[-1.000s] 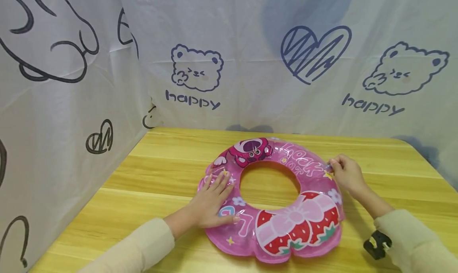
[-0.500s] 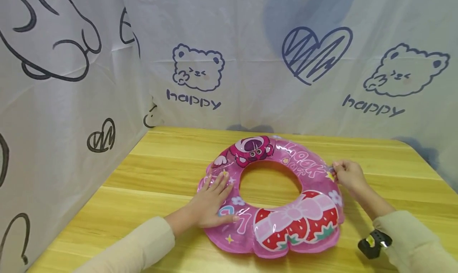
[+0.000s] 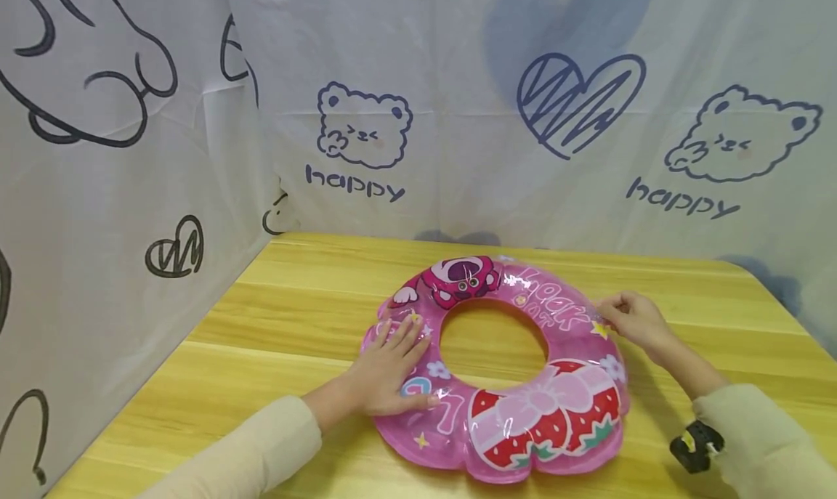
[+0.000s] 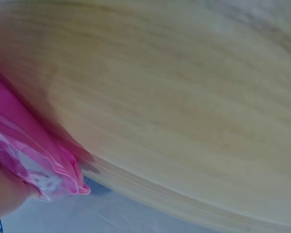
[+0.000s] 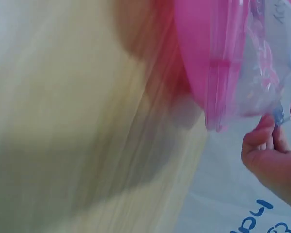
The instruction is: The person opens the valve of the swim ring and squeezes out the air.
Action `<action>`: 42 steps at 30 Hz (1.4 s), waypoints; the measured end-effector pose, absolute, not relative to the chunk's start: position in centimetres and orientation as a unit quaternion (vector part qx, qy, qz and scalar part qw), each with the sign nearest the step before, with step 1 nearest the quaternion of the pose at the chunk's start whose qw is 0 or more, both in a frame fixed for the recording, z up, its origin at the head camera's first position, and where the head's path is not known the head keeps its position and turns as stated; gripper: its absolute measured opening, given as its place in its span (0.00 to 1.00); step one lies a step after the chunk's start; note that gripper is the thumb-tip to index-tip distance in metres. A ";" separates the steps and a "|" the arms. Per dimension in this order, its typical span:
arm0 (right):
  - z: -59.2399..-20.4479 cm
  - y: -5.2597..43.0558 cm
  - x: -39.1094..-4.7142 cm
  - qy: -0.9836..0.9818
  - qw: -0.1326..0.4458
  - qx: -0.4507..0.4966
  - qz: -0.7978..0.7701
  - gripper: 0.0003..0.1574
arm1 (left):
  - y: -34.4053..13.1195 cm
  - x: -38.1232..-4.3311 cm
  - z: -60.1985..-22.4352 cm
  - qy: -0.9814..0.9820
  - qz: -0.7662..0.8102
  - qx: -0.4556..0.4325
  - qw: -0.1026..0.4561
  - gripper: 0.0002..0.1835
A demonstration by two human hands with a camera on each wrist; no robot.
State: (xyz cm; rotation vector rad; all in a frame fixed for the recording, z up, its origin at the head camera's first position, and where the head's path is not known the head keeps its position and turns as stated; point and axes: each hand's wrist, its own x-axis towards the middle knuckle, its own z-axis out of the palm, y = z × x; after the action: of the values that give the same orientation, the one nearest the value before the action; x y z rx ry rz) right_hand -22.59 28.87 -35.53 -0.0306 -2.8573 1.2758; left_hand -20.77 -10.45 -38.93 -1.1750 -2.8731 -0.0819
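Note:
A pink inflatable swim ring (image 3: 451, 441) lies on the wooden table, printed with a bear, strawberries and a bow. My left hand (image 3: 386, 372) rests on its left side with the fingers spread flat. At the ring's upper right edge, my right hand (image 3: 637, 321) pinches a small clear valve (image 5: 278, 115) between thumb and fingers. The right wrist view shows the valve best; in the head view the fingers largely hide it. Only a bit of the left hand (image 4: 5, 194) shows in the left wrist view, against the ring's edge.
The yellow wood-grain table (image 3: 261, 354) extends around the ring. White cloth with drawn bears and hearts (image 3: 458, 172) hangs behind it and at the left. A black wrist-worn device (image 3: 696, 447) sits at the right sleeve.
The right hand shifts slightly at the valve, and the ring's right side tips a little up and back down. The left hand stays put.

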 end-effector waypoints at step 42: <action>-35.0 29.1 -22.1 -0.685 -0.105 -0.089 0.716 0.25 | -11.6 -21.5 -38.9 -0.930 -0.027 -0.367 -0.017 0.50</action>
State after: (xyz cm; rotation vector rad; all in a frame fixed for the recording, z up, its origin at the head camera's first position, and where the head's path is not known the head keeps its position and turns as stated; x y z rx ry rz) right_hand -22.14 29.13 -34.98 -0.2987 -2.3081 2.4130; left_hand -21.51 -11.59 -38.94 -1.1667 -2.9519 -0.0844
